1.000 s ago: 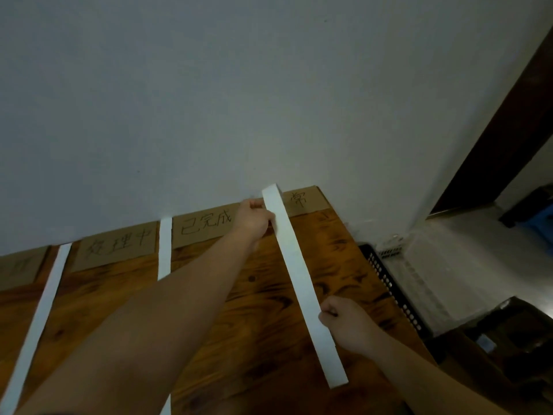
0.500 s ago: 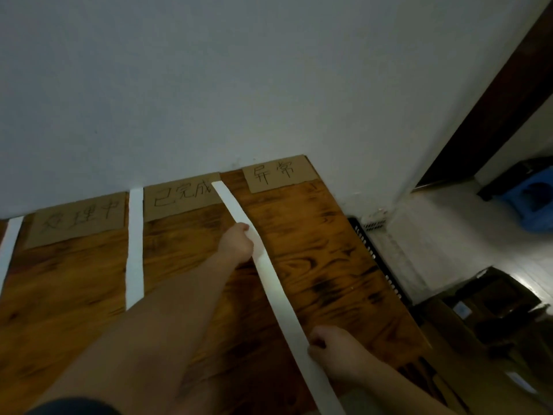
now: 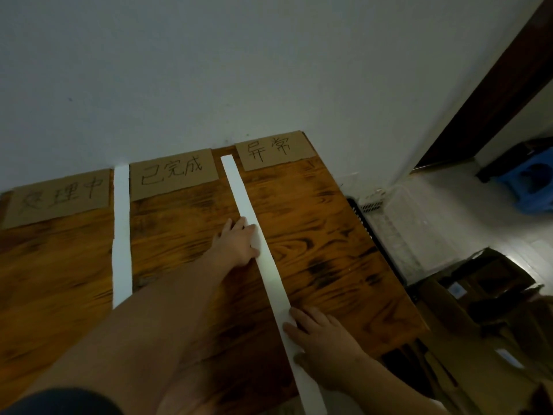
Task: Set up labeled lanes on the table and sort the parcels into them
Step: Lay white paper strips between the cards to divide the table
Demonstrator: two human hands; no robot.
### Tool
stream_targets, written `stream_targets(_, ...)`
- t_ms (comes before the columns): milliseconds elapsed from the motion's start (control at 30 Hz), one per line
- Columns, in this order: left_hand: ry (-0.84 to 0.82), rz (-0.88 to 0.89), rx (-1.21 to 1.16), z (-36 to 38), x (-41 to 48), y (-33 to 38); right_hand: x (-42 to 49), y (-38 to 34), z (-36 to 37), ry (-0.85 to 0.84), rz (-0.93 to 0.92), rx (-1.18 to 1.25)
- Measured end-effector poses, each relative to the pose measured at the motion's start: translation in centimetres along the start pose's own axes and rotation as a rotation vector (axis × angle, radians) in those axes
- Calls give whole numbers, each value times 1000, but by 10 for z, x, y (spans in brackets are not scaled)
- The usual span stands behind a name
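Your view dim, colours muted; only glare on floor (image 3: 532, 265) far right; corners warped, soft; table (image 3: 314, 220) grain sharp.

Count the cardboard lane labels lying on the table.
3. The 处理中 label lies left of the left white strip. The 已完成 label lies between that and the right white strip. The 异常 label lies farthest right. More may lie beyond the left edge.
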State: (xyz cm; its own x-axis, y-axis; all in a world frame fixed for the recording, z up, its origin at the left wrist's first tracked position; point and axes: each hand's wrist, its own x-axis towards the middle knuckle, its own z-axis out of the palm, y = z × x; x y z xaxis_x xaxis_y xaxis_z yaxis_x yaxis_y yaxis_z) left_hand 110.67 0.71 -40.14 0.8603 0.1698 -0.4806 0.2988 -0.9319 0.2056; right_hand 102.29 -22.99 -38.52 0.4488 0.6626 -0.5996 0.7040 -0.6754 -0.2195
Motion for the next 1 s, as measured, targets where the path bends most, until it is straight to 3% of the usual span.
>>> stream_targets(267,48,-67,-27,-11,20,-1,25,3,-6,25,48,-5)
stream_targets(467,60,-143,-97,-30,-16,-26,33,-5,-22,100,55,-1)
stream_targets(667,112,-253,-94,-37,-120,-104,35,-48,-79,231,-107,-107)
stream_targets(767,143,-409,-114,-43,-189,-146,33,-85,-103,251,-173,-139)
stream_targets(1000,191,-561,-137,-23,-337,-245,-7,-188,-110,234,-139,-177)
